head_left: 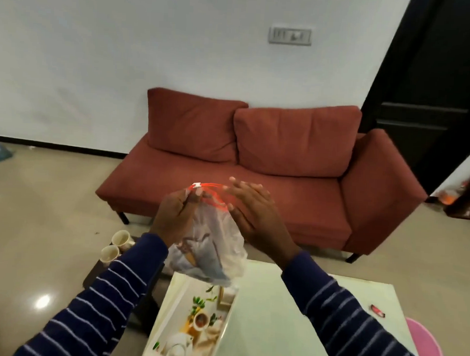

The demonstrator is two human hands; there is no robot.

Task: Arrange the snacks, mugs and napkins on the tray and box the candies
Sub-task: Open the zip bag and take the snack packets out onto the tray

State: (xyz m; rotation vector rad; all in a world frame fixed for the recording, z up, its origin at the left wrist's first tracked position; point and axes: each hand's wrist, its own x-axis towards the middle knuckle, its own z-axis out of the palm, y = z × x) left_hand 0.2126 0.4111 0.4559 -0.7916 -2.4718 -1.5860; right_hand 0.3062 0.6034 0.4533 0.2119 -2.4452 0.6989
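A clear zip bag (214,247) with a red seal strip and snacks inside hangs in the air above the table. My left hand (176,215) pinches the bag's top left corner by the white slider. My right hand (253,214) has straight, spread fingers and touches the right side of the bag's mouth. Below the bag lies a white tray (167,305) printed with a teapot and cups, on the left part of the pale table (275,316). Two cream mugs (116,245) lie on a dark low stand to the left. A small red-wrapped candy (378,311) sits near the table's right edge.
A red sofa (256,173) stands beyond the table against a white wall. A pink round object (426,348) is on the floor at the right. A dark door (435,79) is at the far right. Shiny beige floor spreads to the left.
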